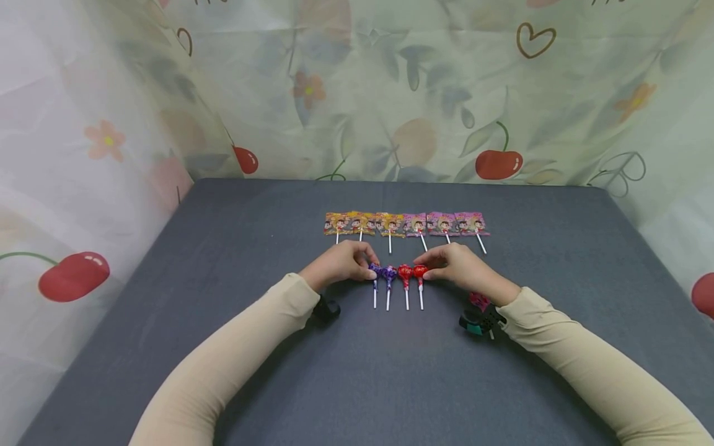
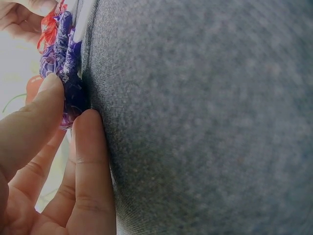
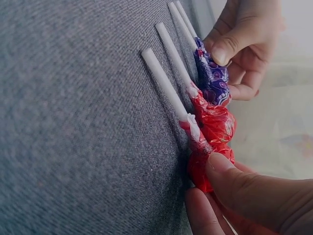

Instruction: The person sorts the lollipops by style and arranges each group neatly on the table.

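Two purple-wrapped lollipops (image 1: 388, 274) and two red-wrapped lollipops (image 1: 405, 272) lie side by side in a short row, white sticks toward the person. At the row's left end, my left hand (image 1: 352, 261) pinches the outer purple lollipop (image 2: 73, 95) by its head, thumb against fingers. My right hand (image 1: 456, 265) does likewise at the other end, holding the outer red lollipop (image 3: 199, 169) between thumb and fingers. The right wrist view shows the four heads pressed close together, their sticks lying roughly parallel on the dark grey cloth.
Behind the hands runs a row of flat-packed lollipops, yellow packets (image 1: 362, 222) on the left and pink packets (image 1: 442, 223) on the right. Another pink-wrapped lollipop (image 1: 480, 301) lies partly hidden under the right wrist. A patterned curtain (image 1: 357, 93) borders the grey table (image 1: 357, 384).
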A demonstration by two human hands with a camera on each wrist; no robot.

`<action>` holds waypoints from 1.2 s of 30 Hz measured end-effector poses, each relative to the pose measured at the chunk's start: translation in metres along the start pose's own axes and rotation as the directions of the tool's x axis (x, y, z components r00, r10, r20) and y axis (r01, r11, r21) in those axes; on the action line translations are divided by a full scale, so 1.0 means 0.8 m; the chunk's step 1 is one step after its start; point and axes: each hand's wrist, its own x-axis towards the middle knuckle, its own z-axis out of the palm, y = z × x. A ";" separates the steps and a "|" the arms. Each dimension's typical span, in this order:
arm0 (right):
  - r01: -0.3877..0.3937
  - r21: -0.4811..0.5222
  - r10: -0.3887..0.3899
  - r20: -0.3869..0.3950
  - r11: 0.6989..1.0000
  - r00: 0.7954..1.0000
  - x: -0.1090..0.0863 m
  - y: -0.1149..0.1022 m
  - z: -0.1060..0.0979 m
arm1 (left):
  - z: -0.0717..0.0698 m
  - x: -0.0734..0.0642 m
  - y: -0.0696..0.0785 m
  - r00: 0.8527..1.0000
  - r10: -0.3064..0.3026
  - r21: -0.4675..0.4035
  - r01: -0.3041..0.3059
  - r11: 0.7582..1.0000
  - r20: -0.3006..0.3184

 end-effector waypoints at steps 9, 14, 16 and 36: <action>-0.002 0.011 0.002 0.006 1.000 1.000 0.002 0.004 0.003 | 0.000 0.001 -0.002 1.000 0.011 -0.010 -0.011 1.000 -0.003; -0.004 0.020 0.004 0.015 1.000 1.000 0.003 0.004 0.002 | 0.000 0.001 -0.002 1.000 0.006 -0.015 -0.006 1.000 0.002; -0.005 0.019 0.004 0.019 1.000 1.000 0.003 0.004 0.001 | 0.000 0.000 -0.002 1.000 0.007 -0.015 -0.007 1.000 0.001; 0.041 0.294 -0.036 -0.022 0.955 0.999 -0.048 0.013 -0.030 | 0.001 0.004 -0.006 1.000 0.002 -0.036 -0.002 0.999 0.000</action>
